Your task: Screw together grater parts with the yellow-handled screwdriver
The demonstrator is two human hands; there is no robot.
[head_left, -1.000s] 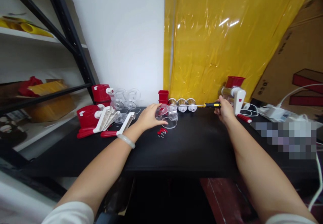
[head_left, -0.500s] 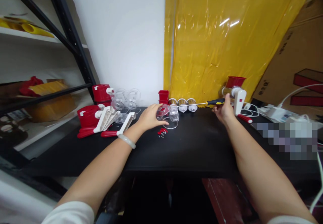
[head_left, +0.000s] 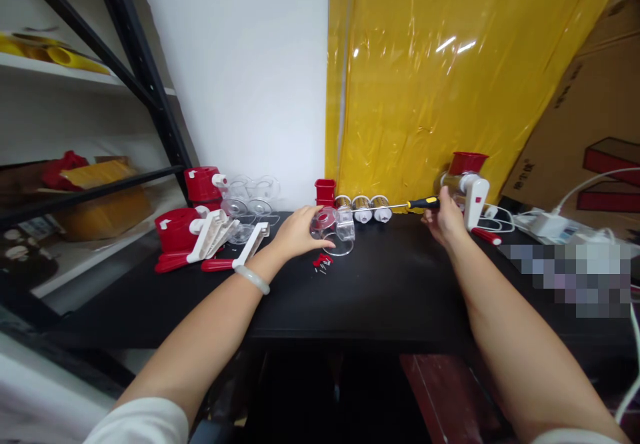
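Observation:
My left hand (head_left: pixel 295 232) rests on a clear plastic housing (head_left: pixel 334 227) that stands on the black table (head_left: pixel 380 291); its fingers curl round the housing's left side. A few small red clips and screws (head_left: pixel 322 262) lie just in front of it. My right hand (head_left: pixel 444 219) grips the black and yellow handle of a screwdriver (head_left: pixel 400 206), whose shaft points left toward the housing. Right behind that hand stands an assembled red and white hand-crank grater (head_left: pixel 466 187).
Red bases, white crank handles (head_left: pixel 213 234) and clear housings (head_left: pixel 253 197) are piled at the left of the table. Three metal drums (head_left: pixel 362 207) and a red hopper (head_left: pixel 325 191) stand by the yellow sheet. White cables and a charger (head_left: pixel 547 225) lie right; shelving stands left.
My right hand has lifted the screwdriver a little off the table and shifted slightly left. My left hand stays on the clear housing.

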